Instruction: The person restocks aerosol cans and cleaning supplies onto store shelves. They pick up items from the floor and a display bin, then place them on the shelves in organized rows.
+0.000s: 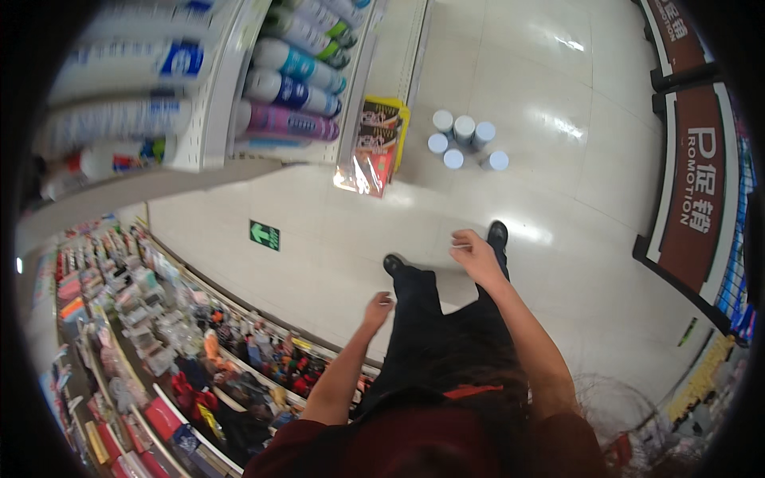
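My right hand [473, 252] hangs over the tiled floor, its fingers loosely curled with a gap between them and nothing seen in them. Lower and further left, my left hand [379, 310] is beside my thigh, also loosely curled, with no object visible in it. Past my shoes stand several cylindrical containers with pale round tops [464, 128], grouped upright on the floor. Neither hand touches them; the right hand is the nearer one. Their labels are hidden from above.
A white shelf unit [216, 89] at upper left holds spray cans [291, 91]. Red and black packets [378, 140] hang at its end. Brown promotion display bins [693, 185] line the right side. Racks of small packaged goods [149, 334] curve along the lower left. A green arrow sign [264, 235] marks the floor.
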`<act>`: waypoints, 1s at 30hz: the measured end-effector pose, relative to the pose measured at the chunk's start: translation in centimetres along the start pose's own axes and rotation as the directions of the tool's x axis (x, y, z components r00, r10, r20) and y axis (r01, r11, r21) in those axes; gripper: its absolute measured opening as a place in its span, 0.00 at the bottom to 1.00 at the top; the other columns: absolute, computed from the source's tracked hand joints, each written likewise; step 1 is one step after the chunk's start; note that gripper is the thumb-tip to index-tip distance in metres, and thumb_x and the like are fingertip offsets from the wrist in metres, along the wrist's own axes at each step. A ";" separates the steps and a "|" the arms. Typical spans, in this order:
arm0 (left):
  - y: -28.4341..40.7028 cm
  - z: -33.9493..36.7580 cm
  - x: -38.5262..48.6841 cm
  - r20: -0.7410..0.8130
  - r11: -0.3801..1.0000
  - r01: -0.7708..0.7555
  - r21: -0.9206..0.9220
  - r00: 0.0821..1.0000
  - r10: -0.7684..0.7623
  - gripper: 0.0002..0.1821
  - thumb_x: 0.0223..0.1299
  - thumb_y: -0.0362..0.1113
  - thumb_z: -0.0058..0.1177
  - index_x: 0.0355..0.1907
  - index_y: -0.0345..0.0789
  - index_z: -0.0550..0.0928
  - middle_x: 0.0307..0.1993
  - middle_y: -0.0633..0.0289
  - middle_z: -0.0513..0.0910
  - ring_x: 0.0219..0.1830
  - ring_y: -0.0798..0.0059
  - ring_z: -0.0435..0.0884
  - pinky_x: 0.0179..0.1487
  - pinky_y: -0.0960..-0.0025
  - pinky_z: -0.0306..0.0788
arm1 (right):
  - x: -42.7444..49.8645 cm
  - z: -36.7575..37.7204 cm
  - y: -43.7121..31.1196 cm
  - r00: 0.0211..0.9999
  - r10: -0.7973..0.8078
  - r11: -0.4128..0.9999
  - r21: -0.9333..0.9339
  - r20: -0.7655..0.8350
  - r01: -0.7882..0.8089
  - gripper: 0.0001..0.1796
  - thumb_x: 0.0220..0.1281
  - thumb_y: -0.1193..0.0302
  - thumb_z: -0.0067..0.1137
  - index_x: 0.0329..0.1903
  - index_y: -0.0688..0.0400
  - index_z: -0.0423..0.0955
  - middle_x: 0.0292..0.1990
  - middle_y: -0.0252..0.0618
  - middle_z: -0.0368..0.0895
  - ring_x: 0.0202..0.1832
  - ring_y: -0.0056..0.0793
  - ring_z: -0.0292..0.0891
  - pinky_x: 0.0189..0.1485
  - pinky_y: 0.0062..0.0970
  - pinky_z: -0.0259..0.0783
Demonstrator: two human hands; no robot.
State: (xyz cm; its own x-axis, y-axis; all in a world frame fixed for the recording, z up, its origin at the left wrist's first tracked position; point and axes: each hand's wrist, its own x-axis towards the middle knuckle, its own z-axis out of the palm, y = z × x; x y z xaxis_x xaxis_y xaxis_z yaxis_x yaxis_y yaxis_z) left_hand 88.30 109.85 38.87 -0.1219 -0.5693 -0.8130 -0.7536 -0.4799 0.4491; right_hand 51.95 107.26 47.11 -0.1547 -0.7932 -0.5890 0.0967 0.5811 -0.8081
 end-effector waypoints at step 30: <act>30.4 7.7 14.5 0.295 0.955 0.185 -0.232 0.949 -0.112 0.23 0.67 0.42 0.53 0.61 0.33 0.72 0.52 0.55 0.80 0.56 0.68 0.78 0.58 0.65 0.71 | 25.3 -17.8 10.5 0.900 0.307 0.903 -0.203 -0.310 -0.379 0.44 0.52 0.59 0.68 0.69 0.57 0.56 0.61 0.58 0.65 0.59 0.51 0.70 0.57 0.43 0.71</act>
State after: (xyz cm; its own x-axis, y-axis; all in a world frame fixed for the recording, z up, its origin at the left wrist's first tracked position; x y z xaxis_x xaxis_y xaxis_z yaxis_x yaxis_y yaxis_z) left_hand 58.68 92.16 37.83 -0.2223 -0.2894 -0.9310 -0.5927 -0.7181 0.3648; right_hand 31.55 96.55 23.97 -0.4142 -0.4785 -0.7742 -0.0541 0.8621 -0.5039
